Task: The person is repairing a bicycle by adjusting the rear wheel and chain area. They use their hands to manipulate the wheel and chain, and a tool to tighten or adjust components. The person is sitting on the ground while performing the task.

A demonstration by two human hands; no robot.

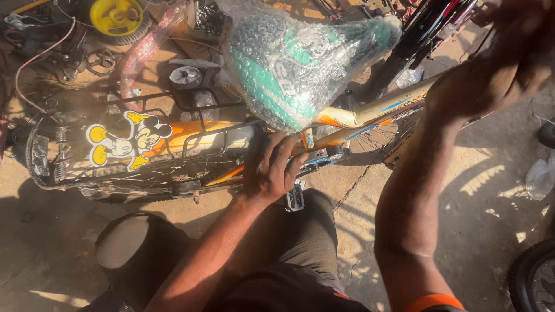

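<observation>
A small orange and cream bicycle frame (376,110) lies across the view, its saddle (289,63) wrapped in bubble wrap. My left hand (269,170) is just below the saddle, fingers curled over the frame where the seat stays meet. My right hand (497,69) is raised at the top right above the front part of the frame. It is blurred and its fingers look curled; I cannot make out whether it holds anything. A black rear carrier rack (191,136) with a cartoon mouse sticker (124,141) sits over the rear wheel on the left.
A grey pedal (295,199) juts out by my knee (139,248). Tools, wires, a yellow wheel (115,16) and a small grey wheel (185,76) clutter the ground behind. A black tyre (535,277) stands at the bottom right, a plastic bag (540,176) above it.
</observation>
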